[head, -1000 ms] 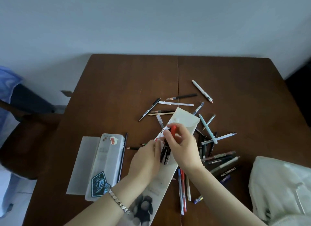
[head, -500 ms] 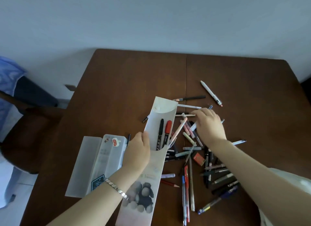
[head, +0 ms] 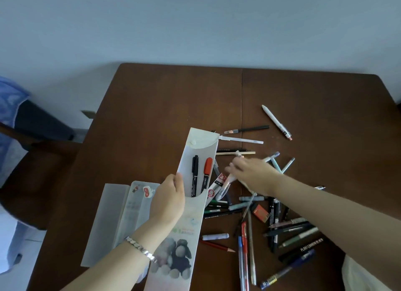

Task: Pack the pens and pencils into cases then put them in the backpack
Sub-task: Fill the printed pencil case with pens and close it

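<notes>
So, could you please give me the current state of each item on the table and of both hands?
Tall white plastic case: open, held tilted, two markers inside.
Flat translucent case: flap open, lying flat.
Left hand: gripping the tall case.
Right hand: closing on pens, blurred.
Loose pens: scattered, unpacked.

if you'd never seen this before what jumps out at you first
First, the pile of loose pens and pencils strewn over the right half of the brown table. Next, the long translucent pencil case the left hand holds tilted at the middle, a black marker and a red-capped marker showing inside. The right hand reaches over the pile, blurred, seemingly gripping pens beside the case.
</notes>
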